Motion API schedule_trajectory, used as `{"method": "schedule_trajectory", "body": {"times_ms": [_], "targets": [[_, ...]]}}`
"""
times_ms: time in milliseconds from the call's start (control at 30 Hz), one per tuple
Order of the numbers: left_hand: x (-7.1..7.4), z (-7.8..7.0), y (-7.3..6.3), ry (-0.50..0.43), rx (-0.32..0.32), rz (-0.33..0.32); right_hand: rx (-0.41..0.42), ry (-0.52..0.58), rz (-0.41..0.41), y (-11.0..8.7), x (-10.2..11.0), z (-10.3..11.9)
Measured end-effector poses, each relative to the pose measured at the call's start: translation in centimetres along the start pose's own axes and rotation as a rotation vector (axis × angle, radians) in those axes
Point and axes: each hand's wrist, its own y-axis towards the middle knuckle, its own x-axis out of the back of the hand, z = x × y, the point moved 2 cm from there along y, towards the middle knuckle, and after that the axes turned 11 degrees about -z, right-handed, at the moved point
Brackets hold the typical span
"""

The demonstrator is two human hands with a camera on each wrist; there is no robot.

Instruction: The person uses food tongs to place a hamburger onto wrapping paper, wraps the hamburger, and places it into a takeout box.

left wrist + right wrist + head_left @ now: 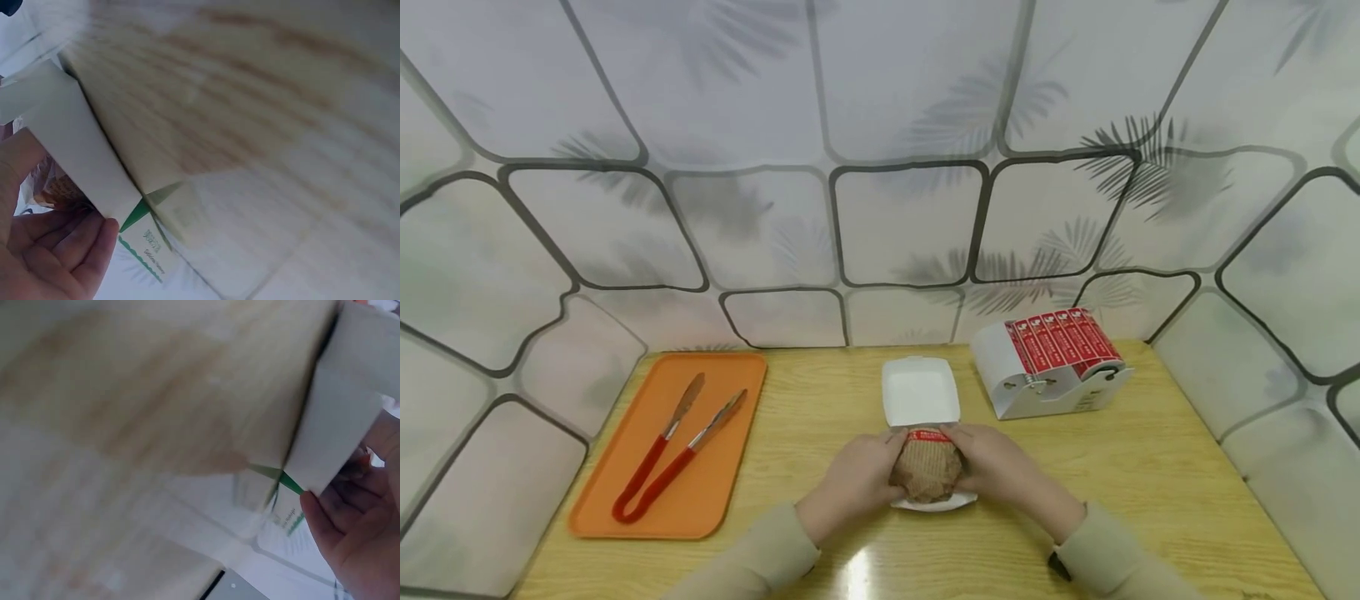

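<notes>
A burger in brown printed paper with a red band (927,467) sits over the lower half of an open white clamshell box (921,390), whose lid lies back toward the wall. My left hand (867,472) holds the burger's left side, and my right hand (991,463) holds its right side. In the left wrist view, the left fingers (69,250) are inside the box wall (81,150), against the wrapper. The right wrist view has the right fingers (344,519) beside the other wall, near the box's green-printed lid (289,515). The burger's underside is hidden.
On the left lies an orange tray (700,517) bearing red-handled metal tongs (662,475). A white cardboard holder (1052,396) with several red packets (1063,340) stands at the back right. The wooden table (820,392) ends at a patterned wall (910,225).
</notes>
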Motion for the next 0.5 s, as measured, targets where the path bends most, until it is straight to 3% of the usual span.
{"method": "schedule_trajectory", "body": {"times_ms": [200,500], "targets": [[-0.22,0.22,0.15,0.008,-0.004,-0.028,-0.042,-0.021,-0.026,-0.18,-0.62,0.06],[-0.19,0.54,0.2,-0.008,0.004,-0.046,-0.032,-0.051,-0.058,-0.01,-0.79,0.08]]}}
